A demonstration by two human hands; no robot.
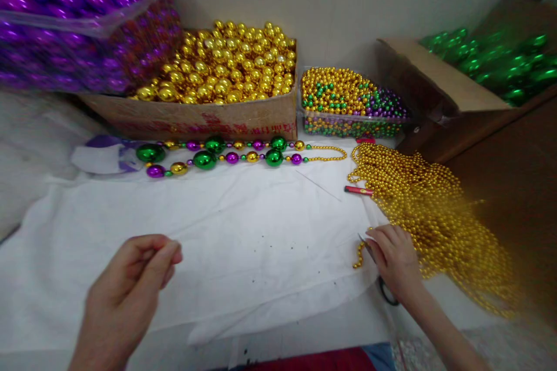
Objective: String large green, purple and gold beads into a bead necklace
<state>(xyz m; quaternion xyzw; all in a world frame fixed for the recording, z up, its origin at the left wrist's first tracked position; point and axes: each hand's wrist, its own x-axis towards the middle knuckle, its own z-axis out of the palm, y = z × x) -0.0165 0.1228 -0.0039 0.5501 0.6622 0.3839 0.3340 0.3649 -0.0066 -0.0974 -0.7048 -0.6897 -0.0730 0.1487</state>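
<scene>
My left hand (130, 287) is held above the white cloth (209, 278) at the left, thumb and fingers pinched together; whatever may be between the fingertips is too small to make out. At the right, my right hand (395, 258) is closed over a pair of scissors (387, 293), with the blade tips and a dark handle loop showing around it. A short piece of gold bead chain (358, 258) lies beside the blades. Just right of that hand spreads a heap of gold bead chains (430, 203). A bead necklace (232, 157) in green, purple and gold lies across the back.
Along the wall stand a bin of purple balls (78, 23), a cardboard box of gold balls (195, 119), a clear tub of small mixed beads (352, 98) and a box of green balls (448, 78). A red lighter (359, 191) and a thin needle (319, 186) lie on the cloth.
</scene>
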